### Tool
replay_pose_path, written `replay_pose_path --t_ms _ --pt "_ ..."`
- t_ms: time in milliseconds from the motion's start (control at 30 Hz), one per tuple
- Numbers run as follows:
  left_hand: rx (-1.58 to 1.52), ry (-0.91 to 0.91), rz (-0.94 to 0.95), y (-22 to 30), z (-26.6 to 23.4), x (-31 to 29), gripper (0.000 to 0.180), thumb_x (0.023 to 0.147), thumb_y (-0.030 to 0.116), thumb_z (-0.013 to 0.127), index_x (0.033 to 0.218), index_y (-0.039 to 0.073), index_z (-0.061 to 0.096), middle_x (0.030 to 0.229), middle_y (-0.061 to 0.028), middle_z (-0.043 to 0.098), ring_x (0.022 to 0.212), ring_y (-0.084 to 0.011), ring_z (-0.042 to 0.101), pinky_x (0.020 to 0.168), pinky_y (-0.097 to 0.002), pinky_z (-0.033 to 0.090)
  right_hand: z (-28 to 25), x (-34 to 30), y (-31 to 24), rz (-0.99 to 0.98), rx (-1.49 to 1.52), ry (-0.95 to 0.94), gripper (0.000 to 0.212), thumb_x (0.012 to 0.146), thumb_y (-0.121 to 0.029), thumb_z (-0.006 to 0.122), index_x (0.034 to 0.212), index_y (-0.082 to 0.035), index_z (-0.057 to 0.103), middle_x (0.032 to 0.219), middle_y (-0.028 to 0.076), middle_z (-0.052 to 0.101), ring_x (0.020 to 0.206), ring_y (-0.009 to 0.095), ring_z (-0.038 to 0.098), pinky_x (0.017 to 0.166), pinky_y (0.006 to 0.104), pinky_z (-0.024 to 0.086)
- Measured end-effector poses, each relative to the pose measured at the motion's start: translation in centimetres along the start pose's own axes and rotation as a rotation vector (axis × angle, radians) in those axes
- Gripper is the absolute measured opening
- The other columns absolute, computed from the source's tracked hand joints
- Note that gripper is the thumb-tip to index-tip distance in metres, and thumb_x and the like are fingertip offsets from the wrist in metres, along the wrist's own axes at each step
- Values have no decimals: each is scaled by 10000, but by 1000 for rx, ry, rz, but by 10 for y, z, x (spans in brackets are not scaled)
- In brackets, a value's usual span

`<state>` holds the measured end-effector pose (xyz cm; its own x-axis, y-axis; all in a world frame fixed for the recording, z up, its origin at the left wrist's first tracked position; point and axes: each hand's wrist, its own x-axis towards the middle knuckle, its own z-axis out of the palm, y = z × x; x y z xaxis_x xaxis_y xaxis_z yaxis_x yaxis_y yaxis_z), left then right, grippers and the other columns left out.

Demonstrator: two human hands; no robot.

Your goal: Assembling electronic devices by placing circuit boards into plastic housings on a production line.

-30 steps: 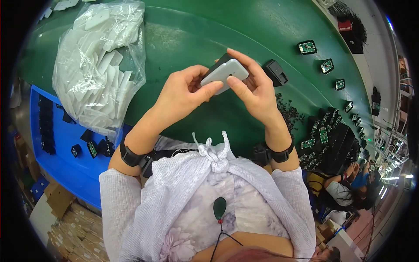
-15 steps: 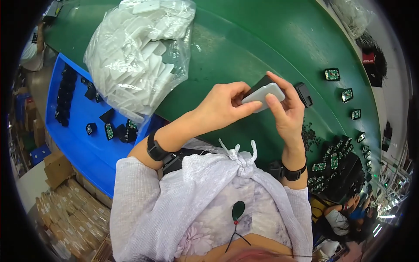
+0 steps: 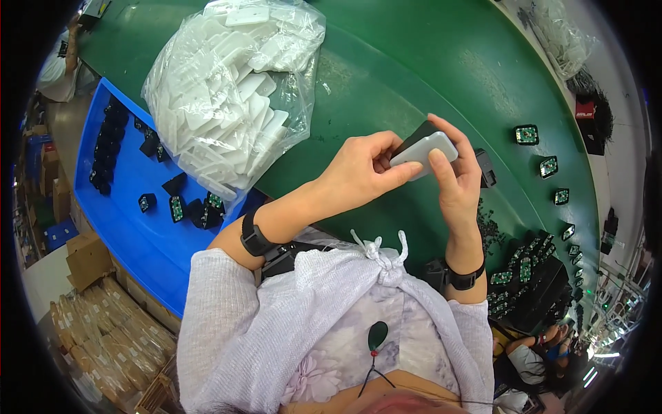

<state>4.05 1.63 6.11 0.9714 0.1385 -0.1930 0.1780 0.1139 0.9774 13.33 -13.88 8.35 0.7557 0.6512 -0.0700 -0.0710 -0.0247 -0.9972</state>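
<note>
Between my two hands is a small black housing [image 3: 420, 132] with a pale translucent plastic cover [image 3: 425, 153] on its near side. My left hand [image 3: 365, 165] closes on their left end, its thumb pressing the cover's lower edge. On the right, my right hand [image 3: 456, 169] wraps the other end, with its thumb on the cover's face and its fingers behind the housing. Whether the cover sits fully in the housing I cannot tell. Just beyond my right hand, another black housing [image 3: 486, 168] lies on the green table.
A clear bag of pale plastic covers [image 3: 227, 96] rests at the far left, over a blue bin [image 3: 131, 241] holding black housings with circuit boards. Along the curved right side of the green table [image 3: 386, 76], several housings with boards [image 3: 526, 134] stand in a row; more are heaped near right [image 3: 531, 276].
Both hands keep their hold on the housing and cover. The whole scene has shifted slightly in the picture; the grip looks nearly the same.
</note>
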Motion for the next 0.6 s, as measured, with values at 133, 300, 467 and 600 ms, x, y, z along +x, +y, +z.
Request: replay_pose_path --t_ms 133,300,467,600 --pt "64 7 53 -1 -2 -1 272 853 216 704 949 -17 601 801 -36 625 671 -73 582 580 -213 461 6 2 0 -75 -83 31 435 903 -218 630 1278 -14 541 1038 24 604 926 82 559 827 232 442" --pt "245 -7 471 64 2 -16 304 746 229 774 887 10 618 732 -56 571 633 -126 576 534 -267 436 13 -27 -61 -209 -269 207 506 785 -165 648 1254 3 561 1267 127 550 1074 207 587 937 328 460" --pt "196 118 998 107 51 -22 420 680 444 706 922 105 653 719 -75 608 681 -289 623 545 -398 478 -1 -28 -78 -248 245 -286 627 798 -317 672 1326 -40 478 1205 171 595 1081 293 602 943 441 483" --pt "104 166 1123 120 80 -18 534 684 515 714 948 55 649 723 -68 591 673 -265 601 531 -354 448 -13 -25 -91 -306 214 -201 637 807 -339 652 1334 -34 466 1200 167 591 1086 291 594 944 428 478"
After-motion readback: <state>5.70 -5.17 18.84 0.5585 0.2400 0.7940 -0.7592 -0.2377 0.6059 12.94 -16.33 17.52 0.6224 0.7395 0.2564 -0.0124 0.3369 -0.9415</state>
